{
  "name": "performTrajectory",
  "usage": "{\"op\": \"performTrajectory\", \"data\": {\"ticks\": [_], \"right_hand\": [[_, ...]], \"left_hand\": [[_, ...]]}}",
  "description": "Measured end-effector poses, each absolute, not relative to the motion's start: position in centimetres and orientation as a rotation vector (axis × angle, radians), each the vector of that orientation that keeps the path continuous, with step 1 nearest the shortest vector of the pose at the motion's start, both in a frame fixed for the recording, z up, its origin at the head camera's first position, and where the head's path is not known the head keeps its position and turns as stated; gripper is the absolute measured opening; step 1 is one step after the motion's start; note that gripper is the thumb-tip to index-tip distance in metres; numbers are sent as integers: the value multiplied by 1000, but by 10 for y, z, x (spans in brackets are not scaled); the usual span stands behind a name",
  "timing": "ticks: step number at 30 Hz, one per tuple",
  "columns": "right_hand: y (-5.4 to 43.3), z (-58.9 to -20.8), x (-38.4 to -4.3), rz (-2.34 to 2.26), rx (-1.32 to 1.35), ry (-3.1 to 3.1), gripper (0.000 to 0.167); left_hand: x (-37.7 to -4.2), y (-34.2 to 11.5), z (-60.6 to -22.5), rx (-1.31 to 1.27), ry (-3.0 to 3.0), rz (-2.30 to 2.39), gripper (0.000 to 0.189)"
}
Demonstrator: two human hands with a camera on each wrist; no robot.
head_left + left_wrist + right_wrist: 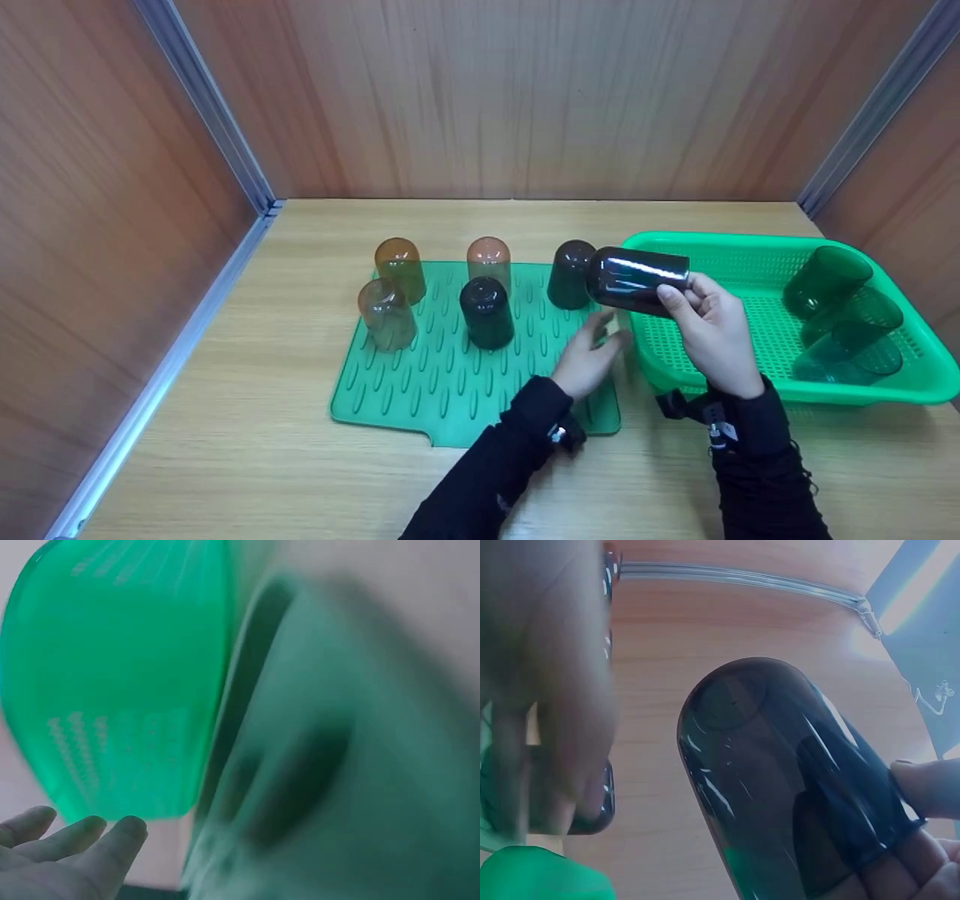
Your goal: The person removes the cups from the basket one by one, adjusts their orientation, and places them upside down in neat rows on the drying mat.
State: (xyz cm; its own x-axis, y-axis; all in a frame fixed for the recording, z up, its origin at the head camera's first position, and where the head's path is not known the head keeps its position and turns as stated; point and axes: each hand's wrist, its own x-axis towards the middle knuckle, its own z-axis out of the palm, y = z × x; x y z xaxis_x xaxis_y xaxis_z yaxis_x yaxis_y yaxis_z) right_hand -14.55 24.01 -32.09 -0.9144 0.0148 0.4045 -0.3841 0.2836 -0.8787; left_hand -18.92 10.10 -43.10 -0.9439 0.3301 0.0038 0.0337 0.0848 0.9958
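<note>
A dark, see-through cup (637,279) lies nearly level in the air over the left end of the green basket. My right hand (716,330) grips it by the rim end, thumb on the near side; in the right wrist view the rounded closed end of the cup (750,765) points away from the fingers. Lower and to the left, my left hand (589,360) has loosely spread fingers and holds nothing, over the right side of a green drying mat (405,397). Another dark cup (571,274) stands upside down just behind the left hand, at the mat's back right.
Upside down on the mat are an amber cup (401,270), a pale brownish cup (388,319), a pink cup (489,259) and a black cup (487,315). The green basket (712,240) holds tinted cups (829,277) at its right end. Wooden walls (555,97) enclose the table.
</note>
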Motion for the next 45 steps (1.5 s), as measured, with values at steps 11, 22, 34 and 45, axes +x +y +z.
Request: {"op": "performTrajectory", "data": {"ticks": [11, 22, 34, 45], "right_hand": [[239, -337, -154, 1726, 378, -2247, 30], [215, -349, -156, 1875, 467, -2239, 26], [203, -354, -153, 1773, 338, -2363, 20], [208, -376, -147, 1084, 406, -2716, 26]], "left_hand": [[-192, 56, -397, 423, 2003, 2235, 68], [-173, 45, -357, 452, 2001, 2318, 67], [-174, 39, -352, 497, 2192, 2257, 61], [-194, 30, -376, 560, 2437, 2022, 67]]}}
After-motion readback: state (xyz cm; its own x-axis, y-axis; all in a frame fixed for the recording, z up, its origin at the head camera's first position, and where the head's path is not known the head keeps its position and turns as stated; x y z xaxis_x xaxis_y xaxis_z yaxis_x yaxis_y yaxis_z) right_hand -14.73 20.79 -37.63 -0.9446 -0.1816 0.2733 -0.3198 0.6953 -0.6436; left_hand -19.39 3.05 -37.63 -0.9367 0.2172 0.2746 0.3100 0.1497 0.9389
